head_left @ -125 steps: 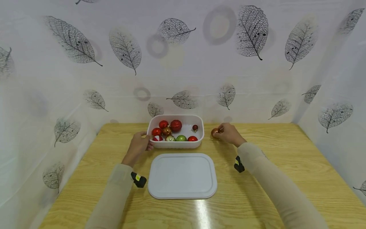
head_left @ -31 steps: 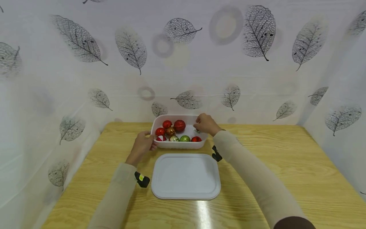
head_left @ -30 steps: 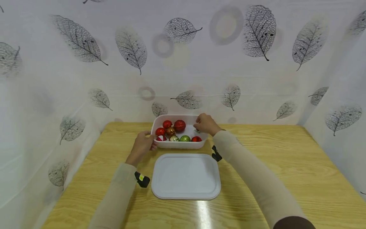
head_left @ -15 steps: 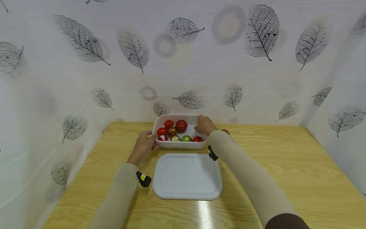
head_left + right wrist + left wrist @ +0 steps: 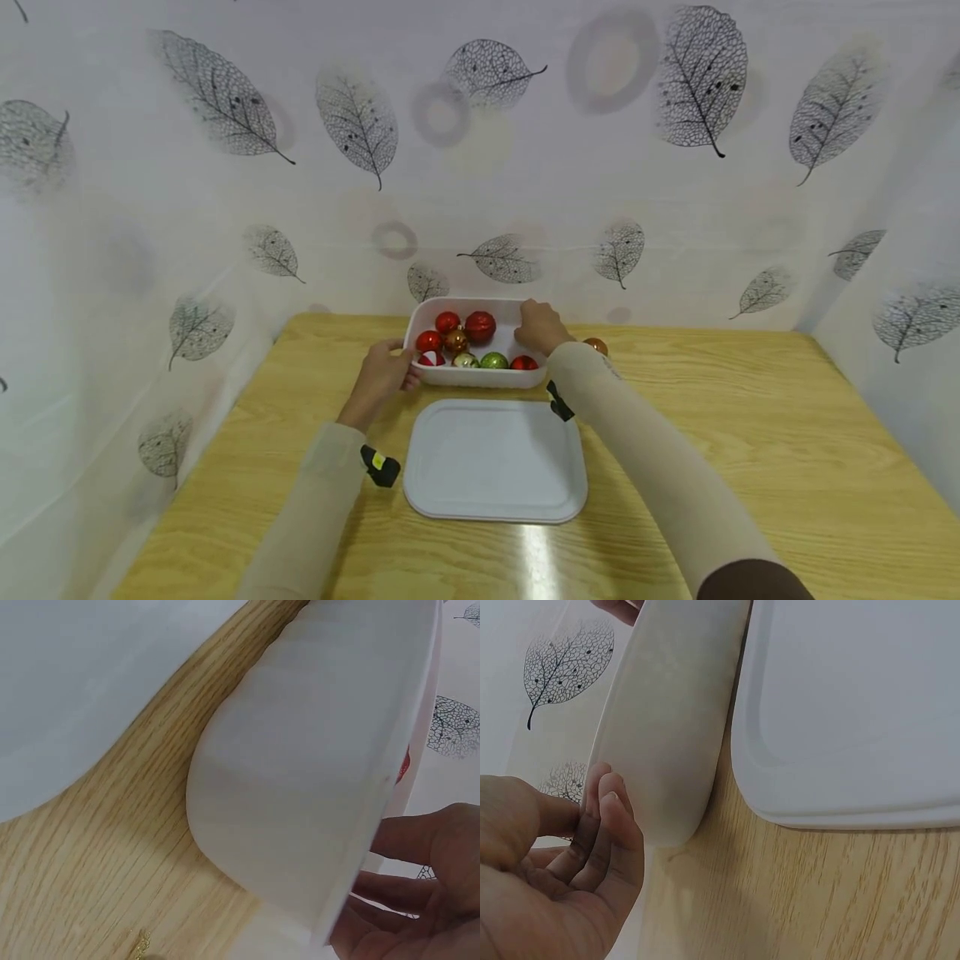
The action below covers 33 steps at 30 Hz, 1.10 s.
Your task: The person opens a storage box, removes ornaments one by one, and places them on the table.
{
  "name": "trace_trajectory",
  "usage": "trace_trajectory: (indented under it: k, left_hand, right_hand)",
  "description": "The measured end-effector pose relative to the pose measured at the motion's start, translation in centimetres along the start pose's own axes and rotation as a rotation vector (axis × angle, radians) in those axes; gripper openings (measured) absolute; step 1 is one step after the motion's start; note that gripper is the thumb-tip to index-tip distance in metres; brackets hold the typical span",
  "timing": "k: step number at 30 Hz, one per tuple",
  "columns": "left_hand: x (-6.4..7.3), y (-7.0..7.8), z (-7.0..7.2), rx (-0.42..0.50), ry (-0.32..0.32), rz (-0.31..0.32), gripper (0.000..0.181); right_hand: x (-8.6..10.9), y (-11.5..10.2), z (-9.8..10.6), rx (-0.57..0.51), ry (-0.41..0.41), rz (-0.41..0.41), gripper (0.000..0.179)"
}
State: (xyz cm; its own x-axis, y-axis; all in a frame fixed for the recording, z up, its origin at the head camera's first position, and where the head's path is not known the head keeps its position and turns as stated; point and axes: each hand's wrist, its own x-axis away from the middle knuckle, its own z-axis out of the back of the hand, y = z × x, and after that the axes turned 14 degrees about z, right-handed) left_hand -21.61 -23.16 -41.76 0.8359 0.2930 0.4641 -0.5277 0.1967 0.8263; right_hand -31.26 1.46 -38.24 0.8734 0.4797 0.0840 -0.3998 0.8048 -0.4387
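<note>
Several Christmas baubles lie in a white plastic box (image 5: 480, 379) at the back of the table, among them a large red bauble (image 5: 480, 327), a green glittery bauble (image 5: 493, 361) and a red-and-white bauble (image 5: 431, 358). My left hand (image 5: 381, 372) grips the box's left end, its fingers against the outer wall in the left wrist view. At the right end my right hand (image 5: 542, 327) holds the rim, thumb on the inner side and fingers outside in the right wrist view. It covers that corner of the box. Behind the right wrist, a copper bauble (image 5: 596, 345) rests on the table, partly hidden.
A white lid (image 5: 495, 461) lies flat on the wooden table (image 5: 750, 433), just in front of the box. Leaf-printed curtain (image 5: 480, 167) hangs closely behind and at both sides. A gold cord (image 5: 141, 943) lies near the box in the right wrist view.
My right hand has left the copper bauble, reached into the box's right side over a small bauble, then shifted onto the right rim. The left hand keeps its hold on the left end.
</note>
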Motion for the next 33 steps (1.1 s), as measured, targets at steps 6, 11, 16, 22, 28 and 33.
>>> trace_trajectory:
  k: [6, 11, 16, 22, 28, 33]
  left_hand:
    - [0.1, 0.0, 0.0, -0.004, -0.003, -0.017, 0.043]
    - [0.1, 0.0, 0.0, -0.01, -0.006, -0.026, 0.043]
    - [0.2, 0.1, 0.1, -0.011, -0.007, -0.014, 0.044]
    - [0.3, 0.1, 0.2, -0.011, -0.013, -0.007, 0.044]
    - [0.3, 0.2, 0.1, 0.003, -0.013, -0.016, 0.044]
    - [0.4, 0.2, 0.1, 0.001, -0.011, -0.024, 0.043]
  right_hand:
    - [-0.3, 0.4, -0.3, -0.003, -0.023, 0.006, 0.02]
    - [-0.5, 0.4, -0.7, 0.014, -0.016, 0.017, 0.015]
    - [-0.6, 0.4, -0.9, 0.034, 0.01, 0.049, 0.012]
    - [-0.6, 0.4, -1.2, 0.038, 0.051, 0.102, 0.01]
    - [-1.8, 1.6, -2.1, 0.105, 0.068, 0.216, 0.013]
    - [-3.4, 3.8, -3.9, 0.11, 0.107, 0.283, 0.018]
